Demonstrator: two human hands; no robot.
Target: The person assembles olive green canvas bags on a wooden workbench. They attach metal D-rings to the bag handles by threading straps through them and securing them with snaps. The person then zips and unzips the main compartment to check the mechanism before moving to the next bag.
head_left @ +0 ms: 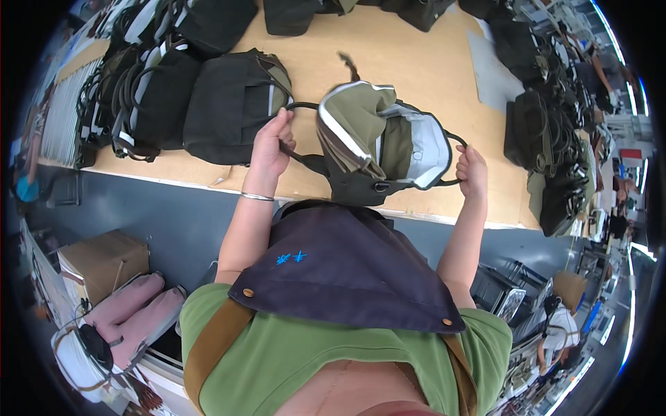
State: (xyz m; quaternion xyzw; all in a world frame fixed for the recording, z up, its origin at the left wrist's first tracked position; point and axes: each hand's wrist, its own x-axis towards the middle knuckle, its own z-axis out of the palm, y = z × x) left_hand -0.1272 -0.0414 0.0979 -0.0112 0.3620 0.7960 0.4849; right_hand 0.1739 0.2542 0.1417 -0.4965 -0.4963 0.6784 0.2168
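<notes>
An olive-green and black bag (357, 182) stands at the near edge of the table, its top gaping and its pale grey lining showing. My left hand (275, 142) is closed round one black loop handle on the bag's left side. On the other side, my right hand (472, 170) grips the second black handle. Both handles are pulled outward, away from each other. The olive flap (352, 114) with white edging leans over the left part of the opening. A dark strap end (349, 66) lies on the table behind the bag.
A black bag (225, 107) lies just left of my left hand, with a row of dark bags (163, 104) beyond it. More black bags (531, 132) are stacked at the table's right end. A grey sheet (494, 73) lies on the tan tabletop (416, 66). A cardboard box (104, 260) sits at lower left.
</notes>
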